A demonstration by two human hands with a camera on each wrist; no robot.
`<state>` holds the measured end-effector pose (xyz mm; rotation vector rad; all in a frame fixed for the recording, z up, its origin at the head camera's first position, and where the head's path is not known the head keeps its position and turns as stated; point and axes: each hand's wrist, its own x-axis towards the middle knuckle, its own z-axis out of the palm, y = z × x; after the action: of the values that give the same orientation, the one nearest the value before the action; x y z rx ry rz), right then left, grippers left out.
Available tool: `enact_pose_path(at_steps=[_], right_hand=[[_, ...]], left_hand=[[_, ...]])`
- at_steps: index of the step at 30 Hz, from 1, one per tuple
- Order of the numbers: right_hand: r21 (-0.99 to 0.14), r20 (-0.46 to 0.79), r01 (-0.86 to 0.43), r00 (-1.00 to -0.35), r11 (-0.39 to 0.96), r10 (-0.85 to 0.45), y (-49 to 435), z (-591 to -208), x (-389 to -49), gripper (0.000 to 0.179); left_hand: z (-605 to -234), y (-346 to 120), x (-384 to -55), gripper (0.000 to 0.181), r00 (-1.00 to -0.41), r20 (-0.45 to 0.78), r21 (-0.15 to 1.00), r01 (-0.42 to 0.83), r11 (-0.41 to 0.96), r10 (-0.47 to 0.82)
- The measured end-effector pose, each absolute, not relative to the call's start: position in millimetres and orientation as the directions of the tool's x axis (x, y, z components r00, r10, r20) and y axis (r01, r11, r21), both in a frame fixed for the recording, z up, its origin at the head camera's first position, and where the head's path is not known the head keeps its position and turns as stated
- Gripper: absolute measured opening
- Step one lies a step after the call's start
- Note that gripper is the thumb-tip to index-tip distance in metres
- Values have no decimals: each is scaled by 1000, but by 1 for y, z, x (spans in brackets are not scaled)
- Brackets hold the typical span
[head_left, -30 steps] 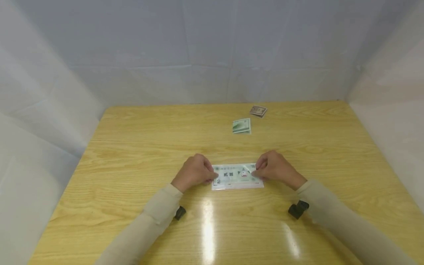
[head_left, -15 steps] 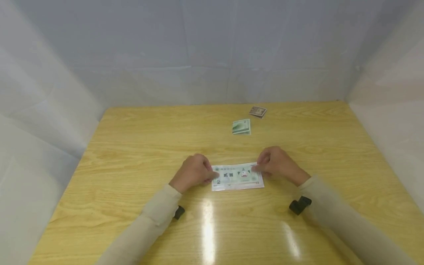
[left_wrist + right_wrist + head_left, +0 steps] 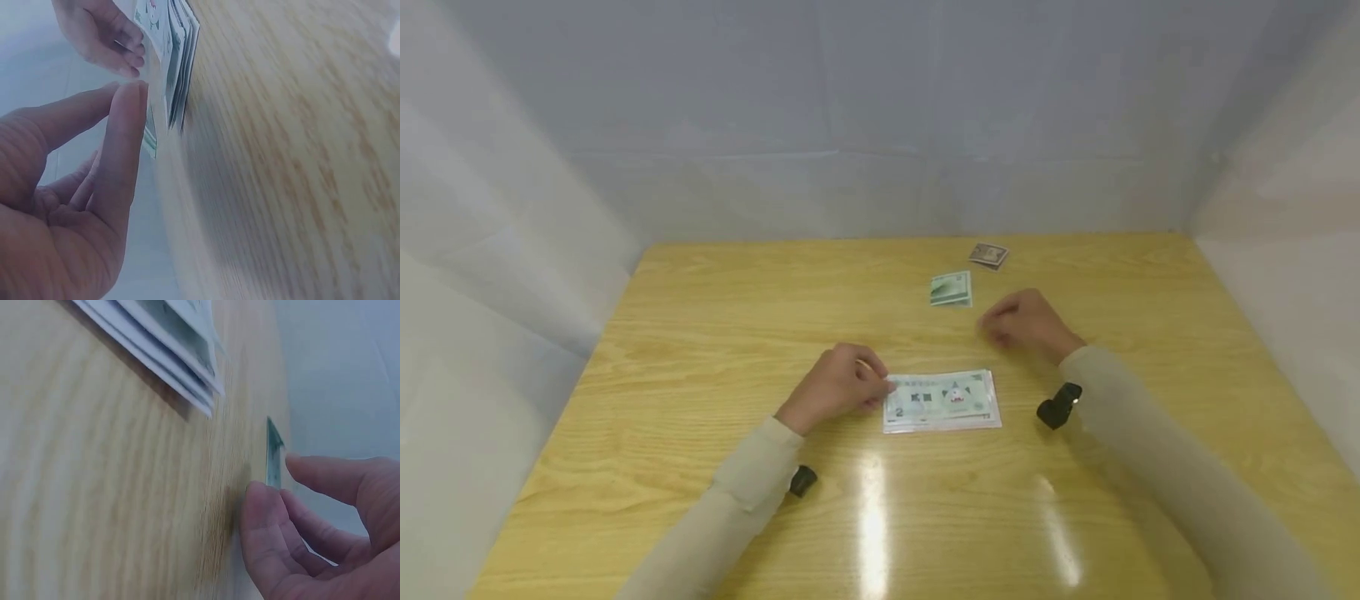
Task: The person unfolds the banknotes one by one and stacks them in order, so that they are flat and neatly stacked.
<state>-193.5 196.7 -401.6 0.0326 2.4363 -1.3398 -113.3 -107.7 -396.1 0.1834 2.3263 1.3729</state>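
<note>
A stack of pale green banknotes [image 3: 938, 402], with a 2 on the top one, lies flat near the middle of the table. At its left end is my left hand [image 3: 837, 387], thumb and forefinger tips close together; in the left wrist view these fingertips [image 3: 130, 100] appear just off the loose note edges [image 3: 178, 69]. My right hand [image 3: 1028, 323] hovers beyond the stack's right end, fingers bent and holding nothing. The right wrist view shows a gap between its thumb and fingers [image 3: 265, 515], with a folded green banknote [image 3: 951, 288] behind them.
A folded brown banknote [image 3: 988, 255] lies near the back edge, behind the green one. The wooden table [image 3: 737, 317] is bordered by pale sheets [image 3: 880, 125] at back and sides. Black wrist devices [image 3: 1060, 406] sit under both sleeves.
My right hand has let go of the stack's right end and moved away toward the folded banknotes. My left hand has stayed at the left end, its fingers easing off the notes.
</note>
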Motion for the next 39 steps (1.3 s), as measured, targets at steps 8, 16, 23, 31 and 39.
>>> enact_pose_path(at_steps=[8,16,23,31,39], right_hand=[[-868,-284,213,-954,449,-97,196,-407,-222,28],[-876,-270,239,-963,420,-14,193,-413,-247,27],[-885,-227,199,-974,421,-19,189,-410,-253,24],[-790,-162,94,-985,606,-58,185,-409,-254,37],[-724,-157,75,-986,686,-58,181,-416,-257,41]], left_hand=[[-393,-108,-111,20,-892,-285,872,-89,481,352],[-391,-106,-110,18,-892,-276,869,-73,489,358],[-391,-105,-110,18,-891,-268,870,-61,489,366],[-390,-104,-108,20,-890,-272,869,-64,491,366],[-388,-104,-109,20,-890,-274,866,-62,497,366]])
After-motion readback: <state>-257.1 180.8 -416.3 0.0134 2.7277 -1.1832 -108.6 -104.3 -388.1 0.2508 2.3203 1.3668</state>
